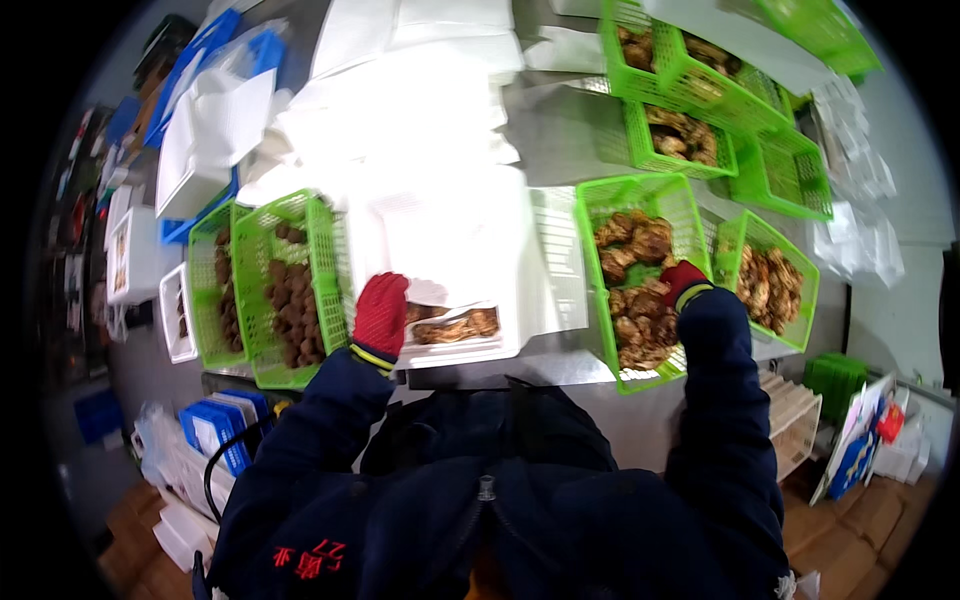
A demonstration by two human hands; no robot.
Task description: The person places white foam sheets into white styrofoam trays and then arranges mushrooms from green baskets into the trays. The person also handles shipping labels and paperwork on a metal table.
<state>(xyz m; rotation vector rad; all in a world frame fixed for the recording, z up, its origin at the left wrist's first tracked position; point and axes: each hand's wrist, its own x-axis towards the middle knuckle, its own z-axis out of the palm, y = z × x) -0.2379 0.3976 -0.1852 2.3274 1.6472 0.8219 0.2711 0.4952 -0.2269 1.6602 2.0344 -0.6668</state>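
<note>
My left hand (380,315), in a red knit glove with a yellow cuff band, lies over the left front part of a white foam box (513,330). Inside the box, long brown mushrooms (456,327) rest along the front wall, partly covered by white paper. To the right, my red-gloved right hand (682,280) reaches over the right rim of a green plastic basket (643,184). Its fingertips are at the thick brown mushrooms (643,319) there. Whether either hand grips anything is not visible, as the fingers are partly hidden and blurred.
Green baskets (315,352) of round brown lumps (294,300) stand at left. More green baskets (780,266) with mushrooms (769,289) fill the right side. Glaring white foam boxes or sheets (450,37) lie at the back. The metal table's front edge (555,364) runs before me.
</note>
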